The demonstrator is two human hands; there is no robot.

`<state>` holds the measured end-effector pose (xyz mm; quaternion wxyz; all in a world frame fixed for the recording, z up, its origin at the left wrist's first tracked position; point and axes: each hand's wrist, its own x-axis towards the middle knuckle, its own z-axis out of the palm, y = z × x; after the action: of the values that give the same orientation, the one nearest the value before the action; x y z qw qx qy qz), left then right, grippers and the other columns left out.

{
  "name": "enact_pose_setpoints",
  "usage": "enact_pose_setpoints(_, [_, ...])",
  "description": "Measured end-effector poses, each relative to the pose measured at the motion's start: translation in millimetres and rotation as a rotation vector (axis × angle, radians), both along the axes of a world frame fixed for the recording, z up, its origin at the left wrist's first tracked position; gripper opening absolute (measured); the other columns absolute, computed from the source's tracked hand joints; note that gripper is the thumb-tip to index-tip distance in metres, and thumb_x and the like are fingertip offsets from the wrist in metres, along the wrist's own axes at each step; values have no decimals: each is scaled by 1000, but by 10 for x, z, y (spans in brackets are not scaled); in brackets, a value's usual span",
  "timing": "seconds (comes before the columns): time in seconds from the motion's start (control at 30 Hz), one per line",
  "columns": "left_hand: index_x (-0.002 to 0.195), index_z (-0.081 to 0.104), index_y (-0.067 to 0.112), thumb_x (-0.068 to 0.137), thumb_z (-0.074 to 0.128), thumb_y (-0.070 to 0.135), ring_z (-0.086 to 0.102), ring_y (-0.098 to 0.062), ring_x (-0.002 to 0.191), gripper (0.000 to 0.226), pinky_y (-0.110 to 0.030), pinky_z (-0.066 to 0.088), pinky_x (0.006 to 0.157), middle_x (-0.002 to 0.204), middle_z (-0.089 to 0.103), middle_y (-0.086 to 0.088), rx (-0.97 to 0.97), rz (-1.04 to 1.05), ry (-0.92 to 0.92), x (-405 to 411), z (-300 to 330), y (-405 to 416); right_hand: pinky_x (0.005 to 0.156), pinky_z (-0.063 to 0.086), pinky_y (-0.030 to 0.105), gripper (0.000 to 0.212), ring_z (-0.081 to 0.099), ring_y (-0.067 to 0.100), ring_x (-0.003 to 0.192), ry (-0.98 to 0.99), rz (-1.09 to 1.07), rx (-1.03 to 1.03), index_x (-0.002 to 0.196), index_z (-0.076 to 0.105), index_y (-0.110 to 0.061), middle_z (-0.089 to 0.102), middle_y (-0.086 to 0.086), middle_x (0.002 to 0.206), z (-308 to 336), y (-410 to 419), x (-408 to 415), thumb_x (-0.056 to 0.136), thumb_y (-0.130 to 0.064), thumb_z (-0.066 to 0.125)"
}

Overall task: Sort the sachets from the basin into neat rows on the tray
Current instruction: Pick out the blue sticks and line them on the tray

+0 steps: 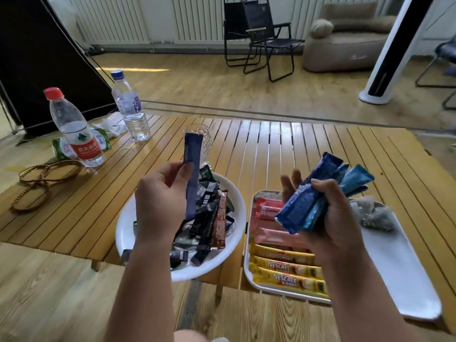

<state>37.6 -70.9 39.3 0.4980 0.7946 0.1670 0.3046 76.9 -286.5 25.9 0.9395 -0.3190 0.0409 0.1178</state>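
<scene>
My left hand (pixel 161 198) holds one dark blue sachet (pixel 193 169) upright above the white basin (pixel 127 233). Several dark, black and brown sachets (pixel 209 218) lie heaped in the basin. My right hand (pixel 330 218) is closed around a bundle of blue sachets (pixel 318 193), held over the white tray (pixel 394 262). On the tray's left side lie rows of red sachets (pixel 267 208), pink ones (pixel 271 236) and yellow Nescafe sachets (pixel 286 267). A few grey-green pouches (pixel 372 213) sit at the tray's far right corner.
A slatted wooden table (pixel 283 149) carries everything. A clear glass (pixel 206 139) stands just behind the basin. Two water bottles (pixel 74 129) (pixel 129 107), green packets (pixel 103 138) and a bead string (pixel 42 183) occupy the table's left. Folding chairs (pixel 261 38) stand beyond.
</scene>
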Motion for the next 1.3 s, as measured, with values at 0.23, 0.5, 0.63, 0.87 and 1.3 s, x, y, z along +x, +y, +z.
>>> enact_pose_setpoints(0.23, [86,62,11,95,55,24,63,-6,54,17,-22,52,57,65,64,0,-1051,-349,194,195,-165,-730,69,52,37,24,66,24,80,155,-225,-861,102,64,-7,67,4,81,-186,-836,82,83,-21,72])
enact_pose_setpoints(0.5, [95,63,7,90,65,12,73,-22,86,8,-29,57,74,89,73,-16,-730,-461,457,273,-378,-1028,75,52,39,40,58,21,86,326,101,-1869,107,55,-19,59,2,91,-600,-1159,140,72,-23,75])
enact_pose_setpoints(0.63, [93,66,5,80,72,15,70,-5,62,17,-15,50,53,66,73,0,-717,-518,428,264,-361,-1048,85,51,42,48,54,24,98,334,190,-1936,113,50,-22,57,4,103,-599,-1123,192,70,-29,72])
enact_pose_setpoints(0.87, [88,73,6,59,79,29,73,-21,83,37,-42,50,83,83,76,-9,-675,-536,389,252,-363,-1050,69,55,29,35,63,15,94,31,-6,-1294,115,61,-21,69,3,108,-244,-897,17,89,-44,61])
enact_pose_setpoints(1.3, [101,69,6,71,66,40,66,-14,63,45,-20,54,52,81,72,-9,-811,-577,450,343,-360,-922,67,60,27,18,72,21,88,29,196,-791,103,67,-10,72,14,98,-197,-861,-17,91,0,58])
